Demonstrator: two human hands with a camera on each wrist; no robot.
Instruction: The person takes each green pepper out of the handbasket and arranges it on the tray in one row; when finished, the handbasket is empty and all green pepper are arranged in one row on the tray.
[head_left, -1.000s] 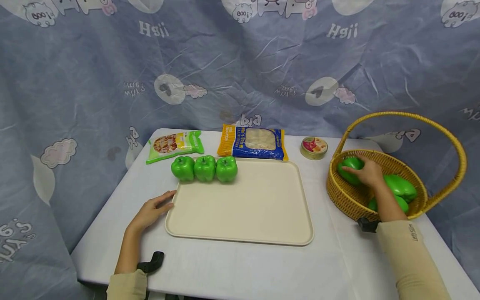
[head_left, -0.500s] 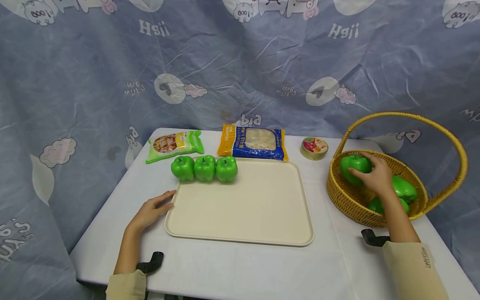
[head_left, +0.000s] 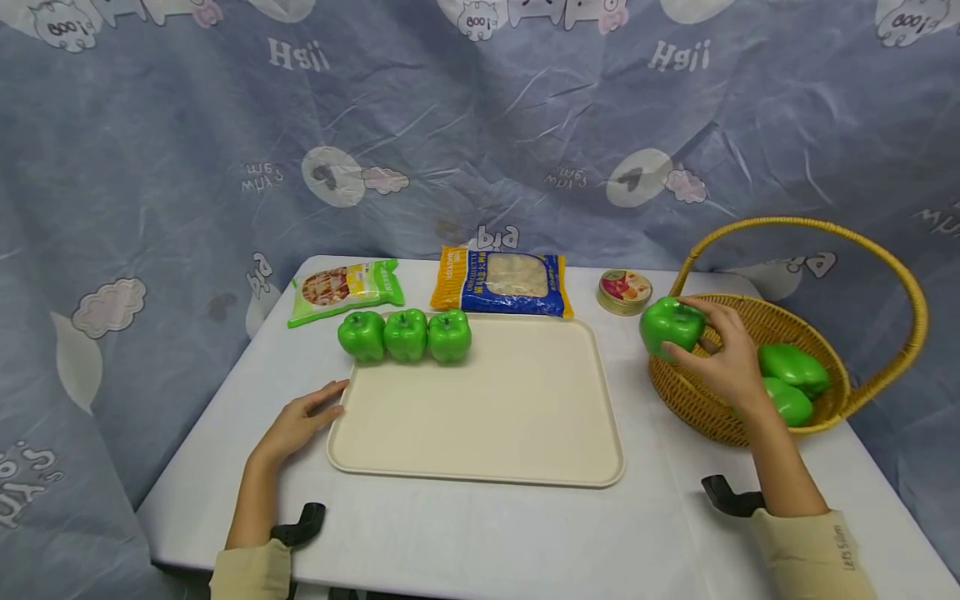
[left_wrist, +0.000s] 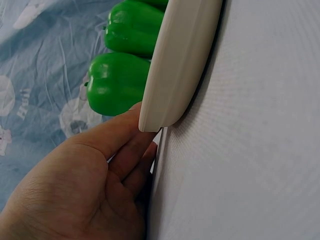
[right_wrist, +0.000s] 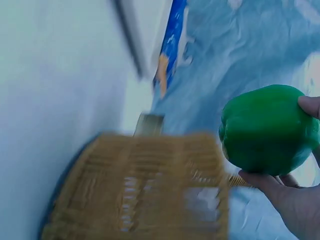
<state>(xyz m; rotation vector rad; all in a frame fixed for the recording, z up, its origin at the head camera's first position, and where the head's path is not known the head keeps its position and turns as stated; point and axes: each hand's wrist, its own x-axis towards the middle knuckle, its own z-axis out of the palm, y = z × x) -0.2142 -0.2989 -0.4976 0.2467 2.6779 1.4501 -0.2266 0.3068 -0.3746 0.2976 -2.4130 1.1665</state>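
Observation:
In the head view my right hand (head_left: 722, 354) grips a green bell pepper (head_left: 671, 325) between thumb and fingers, held above the left rim of the wicker basket (head_left: 678, 408). The right wrist view shows the same bell pepper (right_wrist: 267, 130) raised above the basket's blurred side. Two more green peppers (head_left: 793, 369) lie inside the basket. My left hand (head_left: 296, 425) touches the left edge of the cream tray (head_left: 480, 417), its fingers fairly straight. Three green bell peppers (head_left: 406, 335) stand in a row at the tray's far left corner.
Behind the tray lie a green snack packet (head_left: 347, 292) and a blue and yellow pasta bag (head_left: 501, 282). A round tin (head_left: 625, 292) stands left of the basket, whose tall handle (head_left: 810, 222) arches over it. A patterned curtain (head_left: 480, 125) hangs behind the white table.
My right hand has lifted the bell pepper out of the basket's inside and carried it left to above the rim. The left hand stays at the tray's edge.

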